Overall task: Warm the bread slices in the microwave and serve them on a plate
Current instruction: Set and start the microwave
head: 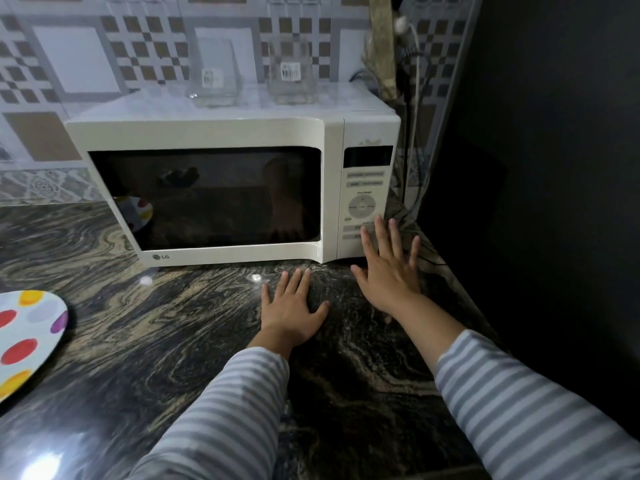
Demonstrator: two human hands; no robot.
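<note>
One white LG microwave (pixel 207 188) stands at the back of the dark swirly stone surface (pixel 156 341), close to the back right corner. Its door is shut and the window is dark, so you cannot tell if there is bread inside. No bread slices show anywhere on the surface.

Two hands are in view, both with striped sleeves. The left hand (pixel 292 308) lies flat on the surface, palm down, fingers spread wide, just in front of the microwave. It holds nothing. The right hand (pixel 389 268) is also wide open with fingers spread and holds nothing. It is raised a little, and its fingertips (pixel 379 221) reach the lower buttons of the microwave's control panel (pixel 365 192). You cannot tell if a finger is pressing a button.

One plate (pixel 27 337) with red, yellow and purple spots sits at the left edge of the surface, partly cut off. It looks bare.

Two clear glass jars stand on top of the microwave: one (pixel 214 72) on the left and one (pixel 291 69) on the right. Each has a small sticker.
</note>
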